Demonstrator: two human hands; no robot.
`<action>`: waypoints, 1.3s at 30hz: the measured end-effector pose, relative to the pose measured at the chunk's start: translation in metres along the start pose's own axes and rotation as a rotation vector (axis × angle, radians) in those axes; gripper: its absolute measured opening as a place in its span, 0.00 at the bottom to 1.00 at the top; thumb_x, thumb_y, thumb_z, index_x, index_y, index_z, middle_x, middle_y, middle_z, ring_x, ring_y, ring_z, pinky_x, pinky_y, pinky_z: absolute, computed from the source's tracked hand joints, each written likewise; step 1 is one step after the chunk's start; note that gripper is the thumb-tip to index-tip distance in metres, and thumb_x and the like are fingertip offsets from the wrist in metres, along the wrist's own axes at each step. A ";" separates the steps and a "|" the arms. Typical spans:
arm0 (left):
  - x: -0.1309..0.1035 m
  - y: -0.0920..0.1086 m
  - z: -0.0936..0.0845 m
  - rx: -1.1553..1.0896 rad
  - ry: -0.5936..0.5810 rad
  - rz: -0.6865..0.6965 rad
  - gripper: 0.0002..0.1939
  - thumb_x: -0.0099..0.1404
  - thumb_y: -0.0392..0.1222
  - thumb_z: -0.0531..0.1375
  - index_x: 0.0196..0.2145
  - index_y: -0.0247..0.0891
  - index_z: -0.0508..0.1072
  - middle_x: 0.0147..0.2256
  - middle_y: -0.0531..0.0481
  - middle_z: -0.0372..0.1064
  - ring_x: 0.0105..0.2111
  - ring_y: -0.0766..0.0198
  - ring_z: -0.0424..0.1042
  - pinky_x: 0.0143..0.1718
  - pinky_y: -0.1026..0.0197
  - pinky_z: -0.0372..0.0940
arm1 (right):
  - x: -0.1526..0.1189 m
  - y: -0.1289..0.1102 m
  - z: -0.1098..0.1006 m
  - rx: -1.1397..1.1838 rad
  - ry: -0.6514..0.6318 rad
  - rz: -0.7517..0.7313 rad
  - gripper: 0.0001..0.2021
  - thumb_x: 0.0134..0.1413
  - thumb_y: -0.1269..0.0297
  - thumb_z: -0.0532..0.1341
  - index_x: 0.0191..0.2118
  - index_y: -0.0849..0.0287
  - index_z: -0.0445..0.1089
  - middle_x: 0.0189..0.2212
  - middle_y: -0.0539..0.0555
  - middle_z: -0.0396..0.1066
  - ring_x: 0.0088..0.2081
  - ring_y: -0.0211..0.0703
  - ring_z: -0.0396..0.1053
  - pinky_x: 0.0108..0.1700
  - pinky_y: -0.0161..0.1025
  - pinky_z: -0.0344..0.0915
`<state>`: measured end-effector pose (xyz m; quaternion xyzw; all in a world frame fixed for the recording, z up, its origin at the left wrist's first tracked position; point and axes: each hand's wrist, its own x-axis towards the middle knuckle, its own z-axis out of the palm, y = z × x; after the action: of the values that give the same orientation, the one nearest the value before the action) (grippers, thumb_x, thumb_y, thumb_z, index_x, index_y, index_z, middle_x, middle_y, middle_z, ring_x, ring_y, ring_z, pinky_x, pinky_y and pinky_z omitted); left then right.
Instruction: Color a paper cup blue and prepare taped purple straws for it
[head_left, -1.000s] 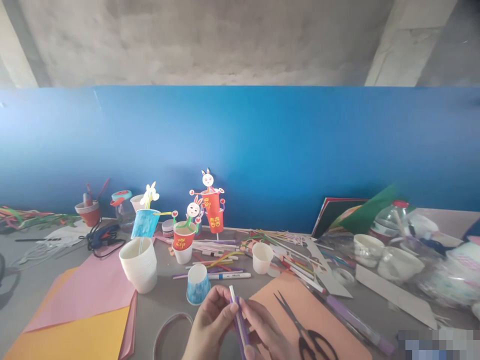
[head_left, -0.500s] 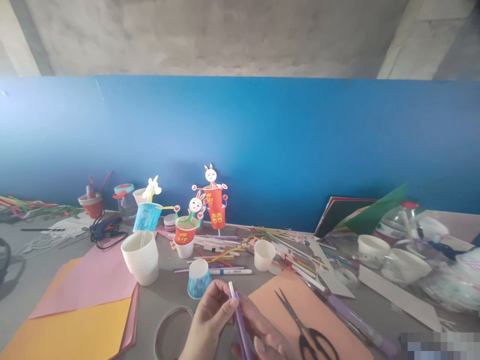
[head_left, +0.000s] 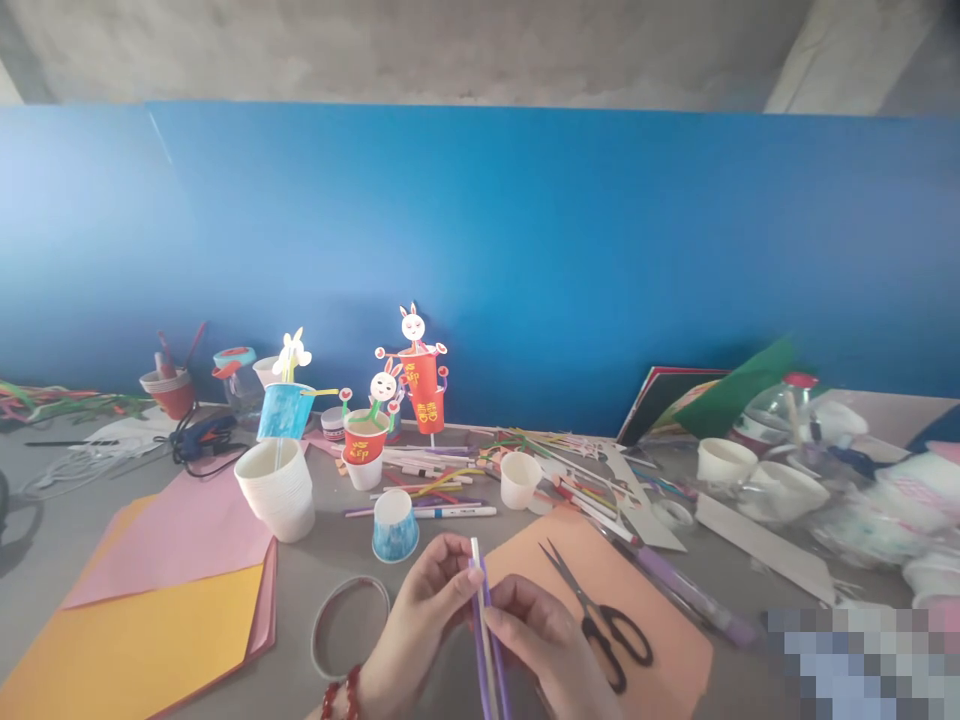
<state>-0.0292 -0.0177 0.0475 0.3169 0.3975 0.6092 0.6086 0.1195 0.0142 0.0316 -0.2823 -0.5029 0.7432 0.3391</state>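
Note:
Between my two hands, at the bottom middle, stands a bundle of straws: a white straw (head_left: 481, 600) with purple straws (head_left: 501, 680) along its sides. My left hand (head_left: 435, 605) pinches the bundle near its top, thumb in front. My right hand (head_left: 544, 640) is closed, thumb and fingertips pressed against the purple straw on the right, a little lower. The straws' lower ends run out of view. Black-handled scissors (head_left: 600, 612) lie just right of my right hand on an orange paper sheet (head_left: 660, 650). A blue-painted paper cup (head_left: 395, 530) sits beyond my left hand.
At left are a stack of white cups (head_left: 281, 505) and yellow paper (head_left: 172, 630). A roll of tape (head_left: 322, 640) lies beside my left forearm. Red cup figures with rabbit heads (head_left: 420, 385) stand at the back. Straws and pens litter the middle; plastic bags (head_left: 870, 520) are at right.
My right hand has gone from loosely spread beside the straws to pinching at them. The purple straws now stand apart on both sides of the white one. The view has tilted down slightly.

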 end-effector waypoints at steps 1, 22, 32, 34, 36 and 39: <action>-0.001 0.000 0.000 0.003 -0.018 -0.027 0.19 0.55 0.55 0.70 0.32 0.38 0.72 0.26 0.55 0.65 0.25 0.69 0.62 0.28 0.66 0.60 | 0.000 -0.001 0.000 -0.014 -0.006 0.013 0.19 0.49 0.48 0.70 0.27 0.59 0.68 0.22 0.46 0.66 0.23 0.34 0.62 0.27 0.32 0.59; -0.002 -0.015 -0.009 0.189 -0.281 -0.246 0.20 0.52 0.51 0.72 0.28 0.37 0.68 0.26 0.51 0.71 0.24 0.66 0.70 0.30 0.62 0.64 | 0.007 -0.012 -0.018 -0.280 0.237 -0.126 0.21 0.54 0.42 0.65 0.30 0.58 0.66 0.21 0.47 0.68 0.23 0.38 0.67 0.26 0.34 0.65; -0.006 -0.008 -0.006 0.165 -0.237 -0.210 0.22 0.47 0.52 0.74 0.27 0.36 0.68 0.26 0.53 0.68 0.25 0.68 0.65 0.29 0.63 0.61 | 0.007 -0.011 -0.018 -0.309 0.116 -0.102 0.20 0.53 0.45 0.67 0.32 0.59 0.68 0.25 0.48 0.68 0.27 0.39 0.67 0.29 0.35 0.65; -0.006 -0.008 -0.006 0.182 -0.234 -0.224 0.22 0.47 0.52 0.74 0.27 0.35 0.69 0.26 0.53 0.68 0.25 0.68 0.65 0.29 0.63 0.60 | 0.007 -0.010 -0.018 -0.298 0.126 -0.107 0.20 0.53 0.44 0.66 0.31 0.58 0.67 0.24 0.48 0.68 0.27 0.39 0.67 0.29 0.35 0.64; -0.005 -0.010 -0.006 0.206 -0.227 -0.241 0.22 0.48 0.53 0.73 0.26 0.35 0.69 0.25 0.52 0.68 0.25 0.68 0.65 0.30 0.62 0.60 | 0.007 -0.009 -0.019 -0.284 0.129 -0.115 0.20 0.53 0.44 0.66 0.31 0.58 0.67 0.23 0.47 0.67 0.26 0.39 0.66 0.29 0.35 0.64; -0.004 -0.012 -0.007 0.232 -0.218 -0.213 0.23 0.50 0.56 0.71 0.26 0.35 0.69 0.25 0.51 0.69 0.25 0.67 0.65 0.31 0.62 0.60 | 0.007 -0.009 -0.020 -0.285 0.143 -0.124 0.19 0.54 0.45 0.66 0.29 0.57 0.66 0.23 0.47 0.66 0.26 0.39 0.65 0.28 0.35 0.64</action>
<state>-0.0293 -0.0231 0.0345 0.4053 0.4283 0.4535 0.6683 0.1323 0.0335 0.0327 -0.3481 -0.5943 0.6200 0.3758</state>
